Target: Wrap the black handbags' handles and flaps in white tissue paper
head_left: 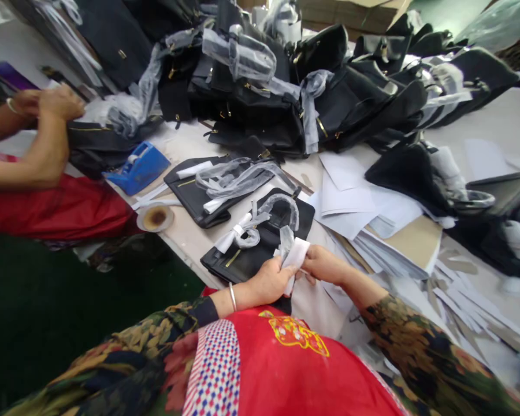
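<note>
My left hand (273,279), with a bangle at the wrist, is closed on a strip of white paper (297,253). My right hand (323,264) pinches the same strip from the other side; its fingertips are partly hidden. The strip goes around a part wrapped in clear plastic (286,238), seemingly a handle of the black handbag (260,249) lying flat under my hands. On that bag another handle (286,205) arches up in plastic wrap, beside a bundle tied with white paper (238,231). A second black handbag (186,199) with wrapped handles lies just beyond.
Black handbags (260,115) are heaped along the back. A blue tape dispenser (141,167) and a tape roll (155,218) sit at the left table edge. White paper sheets (346,196) and cut strips (468,300) lie to the right. A co-worker's hands (52,104) are at far left.
</note>
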{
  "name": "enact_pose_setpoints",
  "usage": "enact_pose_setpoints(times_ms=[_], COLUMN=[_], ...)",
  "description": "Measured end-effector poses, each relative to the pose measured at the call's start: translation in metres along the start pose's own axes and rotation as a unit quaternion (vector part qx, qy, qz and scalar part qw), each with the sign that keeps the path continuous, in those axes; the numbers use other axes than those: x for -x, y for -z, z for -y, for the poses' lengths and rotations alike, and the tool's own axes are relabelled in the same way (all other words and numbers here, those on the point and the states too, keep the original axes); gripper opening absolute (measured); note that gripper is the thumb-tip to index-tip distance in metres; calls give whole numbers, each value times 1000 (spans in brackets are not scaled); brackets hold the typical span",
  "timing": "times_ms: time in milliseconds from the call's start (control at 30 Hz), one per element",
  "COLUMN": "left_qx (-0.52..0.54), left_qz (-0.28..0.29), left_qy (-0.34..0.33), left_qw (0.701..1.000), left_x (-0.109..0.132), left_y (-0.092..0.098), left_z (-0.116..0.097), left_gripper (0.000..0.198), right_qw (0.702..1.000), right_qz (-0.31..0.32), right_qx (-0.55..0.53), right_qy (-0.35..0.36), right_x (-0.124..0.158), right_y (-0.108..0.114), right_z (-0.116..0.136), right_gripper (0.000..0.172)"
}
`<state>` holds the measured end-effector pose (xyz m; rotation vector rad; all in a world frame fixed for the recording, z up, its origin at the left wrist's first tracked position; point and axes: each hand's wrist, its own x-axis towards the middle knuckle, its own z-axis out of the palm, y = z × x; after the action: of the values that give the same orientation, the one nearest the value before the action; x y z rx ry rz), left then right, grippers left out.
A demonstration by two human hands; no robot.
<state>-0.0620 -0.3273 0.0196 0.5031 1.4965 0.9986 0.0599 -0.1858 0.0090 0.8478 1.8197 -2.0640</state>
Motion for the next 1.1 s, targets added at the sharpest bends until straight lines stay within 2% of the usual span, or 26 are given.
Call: enact_pose_setpoints(times_ms=[133,233,333,400,533,600,667,767,900,1100], left_qx=[17,-6,-47,-79,-128,-135,-114,-35,68,19], left_qz=[-8,1,27,34,15,14,23,24,11,-5], left_qy=[-16,-19,-28,-38,-67,-64,-40,5,22,-4], left_qw=[1000,1000,998,996,989,989,992,999,997,1000], left_x=[-4,-6,-5,-3,-1,1,2,3,6,12], left_y=[2,5,7,9,11,11,11,7,3,4], left_z=[11,14,11,7,1,0,1,3,4,2], left_gripper=[19,23,31,36,37,36,38,41,39,43], right_qw=[997,982,959,951,918,899,888,887,890,899], right_qz=[-43,-4,22,-21,-166,-198,-196,-178,-166,-192], right_qx=[-63,-191,-281,-308,-360,-389,-414,-426,-422,-392], right_qy=[-12,2,27,28,16,17,21,29,45,48], right_x=[-9,-4,3,5,-1,-3,-3,0,3,5], right_y=[-7,-8,-15,-26,-55,-65,-71,-72,-70,-74], right_z=[-11,-21,-21,-17,-10,-9,-9,-10,-10,-6], right_gripper=[12,17,36,41,36,34,32,29,28,28])
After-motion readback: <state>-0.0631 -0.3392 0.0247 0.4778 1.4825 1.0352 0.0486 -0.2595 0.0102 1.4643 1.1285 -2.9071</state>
